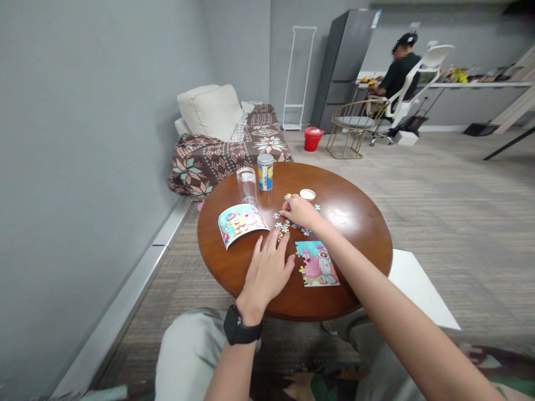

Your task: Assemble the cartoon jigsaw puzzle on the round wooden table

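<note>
My left hand (270,264) lies palm down over the front of the round table, its fingers apart and its tips close to loose jigsaw pieces (285,227). Farther back, my right hand (301,213) reaches in among the pieces with its fingertips pinched together. Whatever is between those fingertips is hidden or too small to make out. A partly joined jigsaw puzzle (316,264) with pink and blue cartoon figures lies flat below my right forearm. To the left, a curled picture sheet (242,220) with cartoon characters stands arched on the wood.
The brown table (359,223) also bears a clear glass (247,186), a tin (265,174) and a white-rimmed round lid (307,194). Beyond are a patterned sofa (267,128), a red bin (312,139) and a gold wire chair (355,121). A person (403,72) sits at the far counter.
</note>
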Available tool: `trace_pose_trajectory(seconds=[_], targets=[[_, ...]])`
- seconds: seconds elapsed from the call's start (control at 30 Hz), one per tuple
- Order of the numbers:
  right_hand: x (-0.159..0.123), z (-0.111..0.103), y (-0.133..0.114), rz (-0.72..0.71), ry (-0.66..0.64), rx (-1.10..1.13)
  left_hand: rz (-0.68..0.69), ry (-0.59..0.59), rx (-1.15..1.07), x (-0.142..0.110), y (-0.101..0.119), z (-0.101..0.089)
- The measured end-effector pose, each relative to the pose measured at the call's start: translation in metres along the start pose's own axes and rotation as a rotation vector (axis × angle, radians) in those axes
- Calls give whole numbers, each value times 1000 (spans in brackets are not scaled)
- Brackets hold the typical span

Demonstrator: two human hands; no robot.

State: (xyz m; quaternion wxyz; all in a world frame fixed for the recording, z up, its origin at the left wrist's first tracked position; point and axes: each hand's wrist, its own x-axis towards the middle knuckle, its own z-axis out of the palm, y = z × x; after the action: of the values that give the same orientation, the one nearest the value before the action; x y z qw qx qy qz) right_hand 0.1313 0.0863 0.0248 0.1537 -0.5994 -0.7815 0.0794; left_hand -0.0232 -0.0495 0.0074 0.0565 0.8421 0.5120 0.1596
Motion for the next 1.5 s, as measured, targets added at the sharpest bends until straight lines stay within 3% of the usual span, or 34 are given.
trace_pose_trajectory(seconds=[0.23, 0.33, 0.4, 0.67, 1.1, 1.27, 1.5], targets=[[-3, 0, 12, -103, 34, 113, 1, 42, 5, -1, 0, 1], [6, -6, 19, 4, 168, 67, -1, 42, 9, -1, 1, 0], [17, -9, 23, 68, 189, 17, -2, 42, 10, -2, 1, -1], [46, -9, 22, 119, -36, -96, -6, 16, -3, 0, 2, -4], [39, -15, 37, 112, -58, 9, 5, 31, -2, -1, 0, -1], [37, -23, 36, 149, -140, 41, -5, 15, -4, -1, 2, -4], [36, -23, 32, 141, -144, 9, -13, -4, -8, 0, 2, -4]])
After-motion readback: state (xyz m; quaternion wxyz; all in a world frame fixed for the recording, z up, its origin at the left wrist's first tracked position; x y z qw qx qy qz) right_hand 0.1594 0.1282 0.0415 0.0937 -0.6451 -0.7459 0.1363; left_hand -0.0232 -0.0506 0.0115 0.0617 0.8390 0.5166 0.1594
